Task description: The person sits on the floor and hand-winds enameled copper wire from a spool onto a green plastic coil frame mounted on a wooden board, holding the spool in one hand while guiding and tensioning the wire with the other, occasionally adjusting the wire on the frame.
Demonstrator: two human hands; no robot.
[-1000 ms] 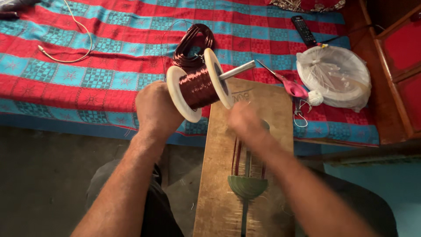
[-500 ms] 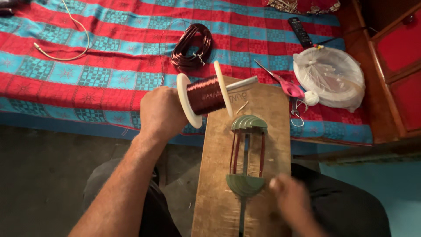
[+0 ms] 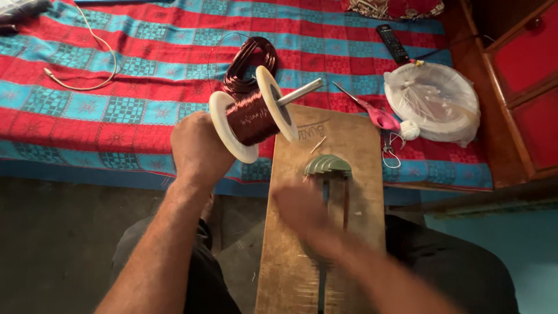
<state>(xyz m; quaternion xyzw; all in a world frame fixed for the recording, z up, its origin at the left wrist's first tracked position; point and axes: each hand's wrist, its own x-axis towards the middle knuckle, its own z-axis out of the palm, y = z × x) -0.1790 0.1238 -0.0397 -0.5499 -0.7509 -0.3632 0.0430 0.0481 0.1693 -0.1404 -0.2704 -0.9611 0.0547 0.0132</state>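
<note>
left hand (image 3: 197,148) clenched on half-full copper wire spool (image 3: 253,119), blurred right hand (image 3: 302,212) grip unclear at green winding form (image 3: 328,168) mid-board (image 3: 349,134), few turns on, most left.

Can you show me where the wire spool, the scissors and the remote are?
wire spool (image 3: 251,119), head view, on its wound copper wire.
scissors (image 3: 381,118), head view, on the pink handle.
remote (image 3: 392,42), head view, on its black middle.
</note>
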